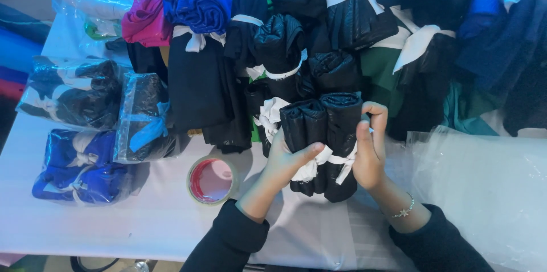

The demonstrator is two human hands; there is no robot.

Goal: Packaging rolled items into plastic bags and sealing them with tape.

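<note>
White table [142, 220] holds a rolled black fabric bundle [322, 135] at centre, tied with white ribbon [319, 161]. Left hand [285, 161] and right hand [370, 146] are both closed around it. Tape roll [212, 179] lies left; more tied bundles [273, 49] are piled beyond.

tape roll [211, 179], bagged bundles [77, 92], clear bags [484, 175]

- I am looking down at a white worktop [142, 220] that is filling most of my view.
- Soft, even light is falling across it, and faint shadows are showing on the cloth.
- At the bottom left edge a dim strip of floor [34, 263] is showing, with a dark cable [91, 264] curving on it.
</note>
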